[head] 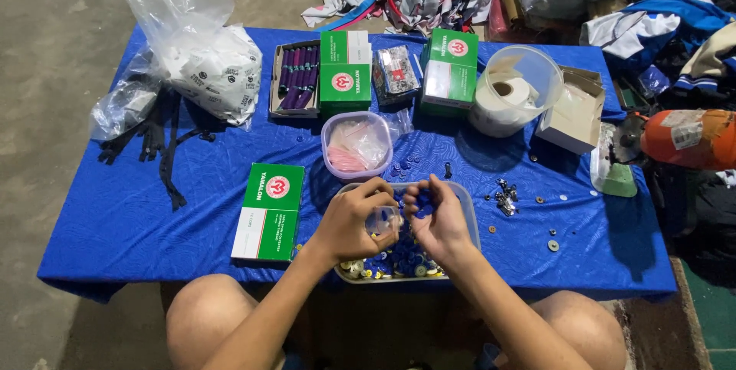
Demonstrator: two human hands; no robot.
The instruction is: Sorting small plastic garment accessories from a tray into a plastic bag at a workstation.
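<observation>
Leftmost, a green-and-white box lies near. Beside it, the left hand pinches a small clear bag over the clear tray of blue and yellow buttons; the right hand curls, fingertips closed on something blue. Most buttons look unbagged; loose ones scatter right.

Tray contents under both hands, tiny scattered bits too small.

Low table under a blue cloth, pretty cluttered

Green-and-white boxes, a clear tray of buttons, a pink-filled tub, a tape roll in a clear bucket, black zippers, stuffed plastic bags, loose buttons scattered around.
</observation>
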